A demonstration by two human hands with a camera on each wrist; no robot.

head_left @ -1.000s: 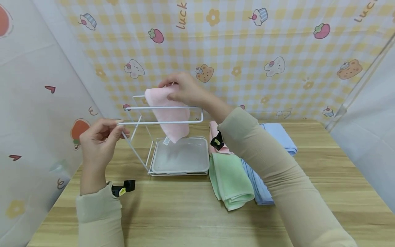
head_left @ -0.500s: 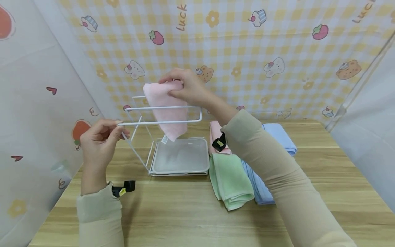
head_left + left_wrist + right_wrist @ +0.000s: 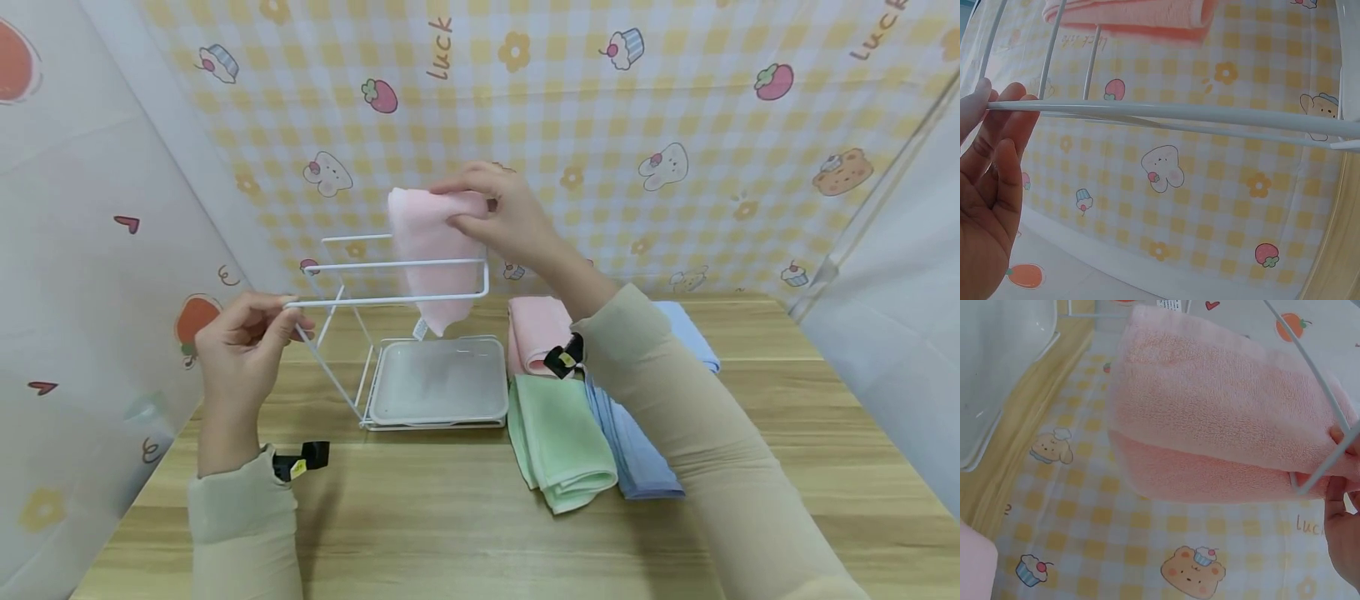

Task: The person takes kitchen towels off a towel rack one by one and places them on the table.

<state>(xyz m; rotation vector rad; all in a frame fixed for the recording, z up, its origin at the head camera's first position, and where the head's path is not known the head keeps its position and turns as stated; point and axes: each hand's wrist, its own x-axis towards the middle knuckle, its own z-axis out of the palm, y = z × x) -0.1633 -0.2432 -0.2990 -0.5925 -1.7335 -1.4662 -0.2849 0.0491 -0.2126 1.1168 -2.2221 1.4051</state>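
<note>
My right hand pinches the top edge of a pink towel, thumb on the near side. The towel hangs behind the middle bar of a white wire rack and hides the right part of the rear bar. Whether it is draped over that rear bar I cannot tell. Two layers of the towel show in the right wrist view, with a small tag at its lower corner. On the left, my left hand pinches the rack's front upper corner between thumb and fingers; the left wrist view shows these fingers at the rod.
A whitish tray sits in the rack's base. Right of it lie a folded pink towel, a green towel, a blue towel and a light blue towel on the wooden table. Patterned cloth stands behind.
My right hand has moved right and slightly up with the pink towel, toward the free ends of the bars. The left hand keeps its hold on the rack corner.
</note>
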